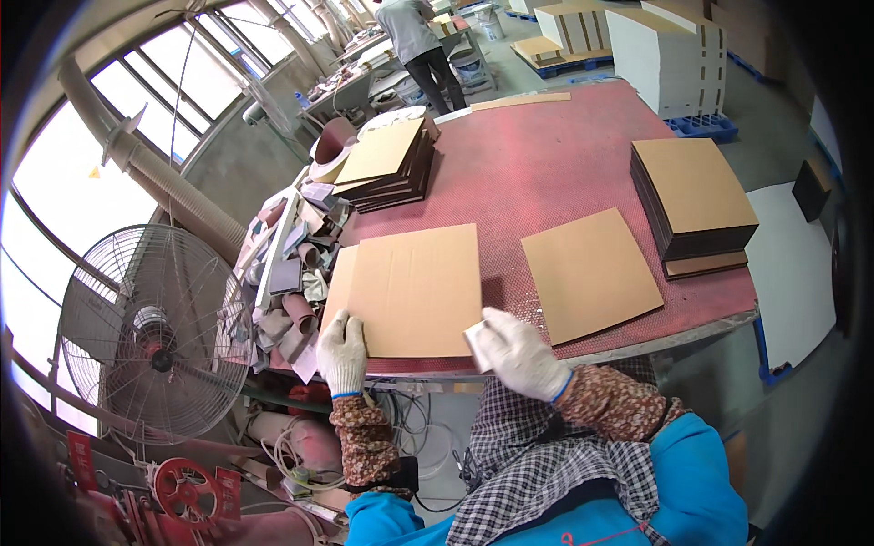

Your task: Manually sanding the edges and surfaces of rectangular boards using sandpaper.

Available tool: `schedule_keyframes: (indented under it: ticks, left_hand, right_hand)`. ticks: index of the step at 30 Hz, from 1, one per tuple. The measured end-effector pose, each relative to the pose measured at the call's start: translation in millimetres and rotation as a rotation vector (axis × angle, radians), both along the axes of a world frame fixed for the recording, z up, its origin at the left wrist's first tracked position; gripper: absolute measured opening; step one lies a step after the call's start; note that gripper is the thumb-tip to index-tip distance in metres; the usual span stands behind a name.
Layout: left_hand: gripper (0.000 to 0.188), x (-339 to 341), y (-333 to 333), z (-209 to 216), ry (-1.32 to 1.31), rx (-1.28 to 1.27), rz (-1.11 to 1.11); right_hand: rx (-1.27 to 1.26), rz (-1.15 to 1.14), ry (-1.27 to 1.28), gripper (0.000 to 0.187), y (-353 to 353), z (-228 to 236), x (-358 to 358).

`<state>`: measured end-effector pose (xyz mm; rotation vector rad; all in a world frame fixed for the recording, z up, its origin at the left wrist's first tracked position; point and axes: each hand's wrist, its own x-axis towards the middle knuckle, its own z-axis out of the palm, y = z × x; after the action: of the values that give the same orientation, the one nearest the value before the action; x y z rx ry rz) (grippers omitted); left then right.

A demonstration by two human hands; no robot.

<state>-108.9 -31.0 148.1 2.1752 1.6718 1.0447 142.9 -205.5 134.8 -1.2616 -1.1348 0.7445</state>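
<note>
A tan cardboard panel (414,291) lies at the near left of the red table, over another tan panel (339,289) that shows along its left side. My left hand (342,357), in a white knit glove, rests on the near left corner with its fingers lying on the board. My right hand (528,357), gloved alike, is closed around a small whitish flat block (477,346) at the panel's near right corner. Whether the block touches the edge I cannot tell. A separate tan panel (594,276) lies to the right.
Dark-edged board stacks stand at the right (696,187) and far left (387,150) of the red tabletop (537,146). Scraps and sanding rolls (296,305) crowd its left edge. A large caged fan (159,337) stands left. Beyond, a person (414,41) works near pallets of white boards (660,68).
</note>
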Motion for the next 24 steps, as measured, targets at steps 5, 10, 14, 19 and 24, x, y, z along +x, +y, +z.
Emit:
schedule_keyframes:
  ticks: [5, 10, 14, 19, 24]
  left_hand:
    - [0.040, -31.6, 5.8, -16.9, 0.364, 0.184, -0.007]
    - [0.049, -63.1, 35.5, -42.3, 0.340, 0.153, 0.031]
    - [0.047, -65.0, 51.4, -48.3, 0.215, 0.140, -0.010]
    - [0.043, -66.6, 52.7, -58.7, 0.307, 0.351, 0.024]
    - [0.041, 48.5, -67.3, -3.0, -0.160, 0.295, -0.242]
  right_hand:
    - [0.114, 0.150, -0.156, 0.026, 32.0, -6.4, -41.6]
    - [0.187, 0.225, -0.256, 0.027, 49.6, -7.4, -55.4]
    - [0.169, 0.195, -0.378, 0.030, 55.7, -4.8, -54.6]
    - [0.231, 0.126, -0.403, 0.019, 48.9, -16.3, -35.2]
    - [-0.079, 0.067, -0.547, 0.018, -2.1, -65.7, 52.7]
